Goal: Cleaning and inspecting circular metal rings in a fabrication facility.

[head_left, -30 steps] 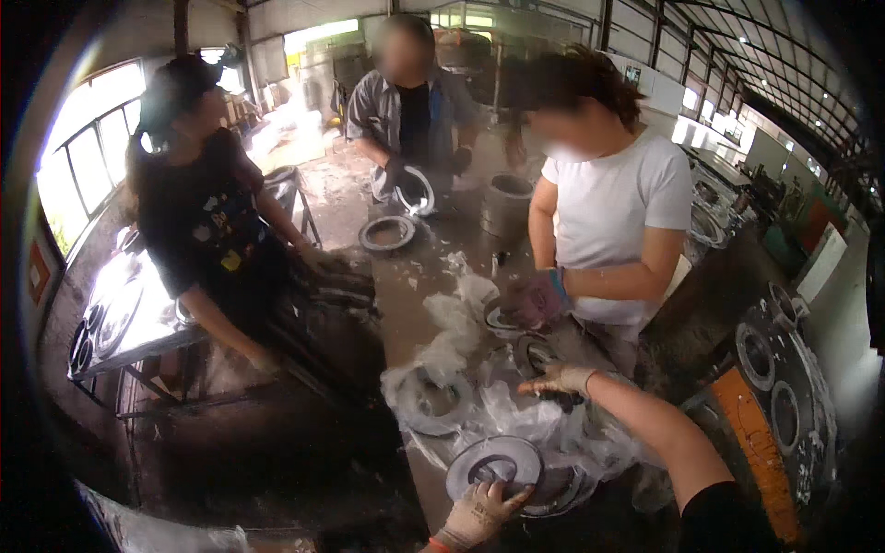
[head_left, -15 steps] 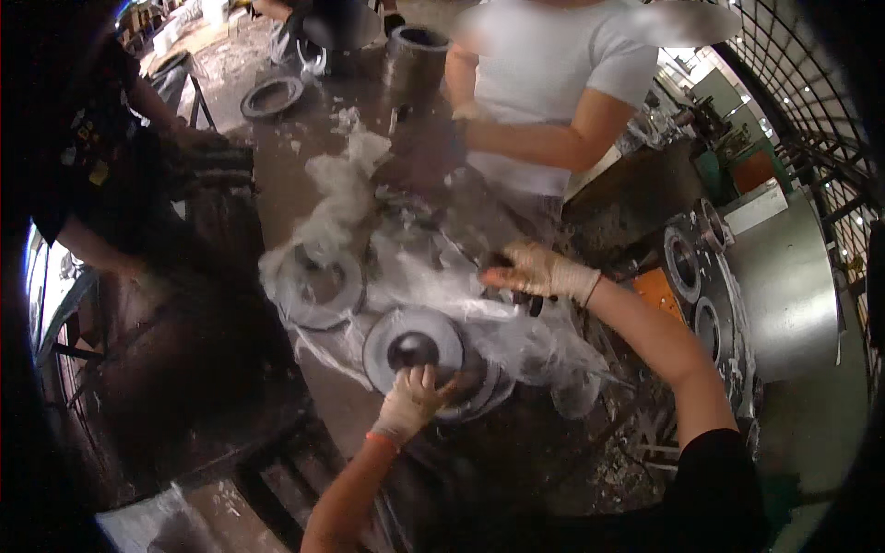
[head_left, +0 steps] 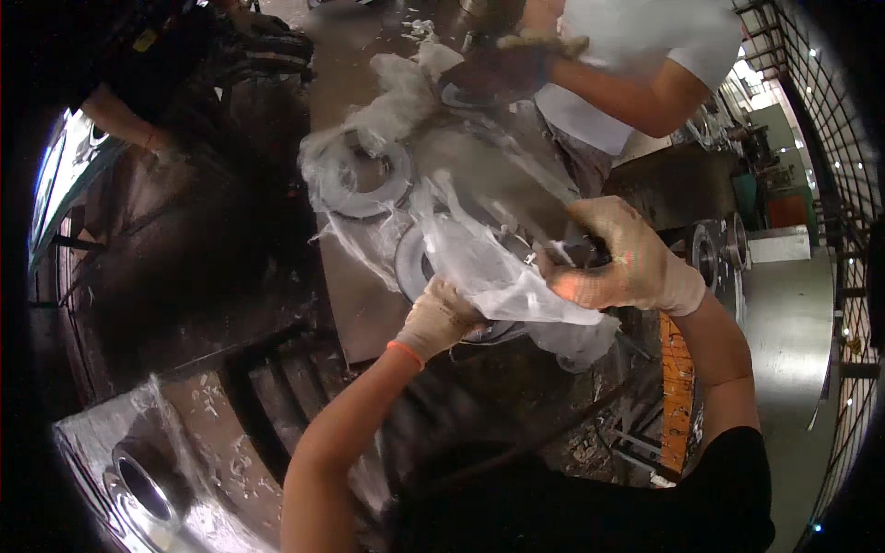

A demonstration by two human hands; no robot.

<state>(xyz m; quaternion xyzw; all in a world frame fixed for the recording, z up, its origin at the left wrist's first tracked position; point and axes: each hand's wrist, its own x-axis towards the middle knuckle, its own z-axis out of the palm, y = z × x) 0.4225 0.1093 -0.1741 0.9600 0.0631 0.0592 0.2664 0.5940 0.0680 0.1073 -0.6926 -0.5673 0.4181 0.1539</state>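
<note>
My left hand (head_left: 441,318), in a cream work glove, presses on clear plastic wrap (head_left: 479,263) that covers a round grey metal disc (head_left: 417,267) on the workbench (head_left: 355,318). My right hand (head_left: 619,263), gloved too, grips the same plastic sheet at its right end and pulls it up off the disc. A second wrapped metal ring (head_left: 367,177) lies just beyond, to the upper left. The disc is mostly hidden under the plastic and my hands.
A person in a white shirt (head_left: 636,55) stands across the bench with gloved hands (head_left: 516,55) on another part. A person in dark clothes (head_left: 175,64) is at the upper left. More metal discs (head_left: 714,253) stand stacked at right. A steel part (head_left: 138,479) sits lower left.
My head has dropped closer over the bench. My right hand has moved left and closed on the plastic wrap, lifting it; my left hand stays on the wrapped disc.
</note>
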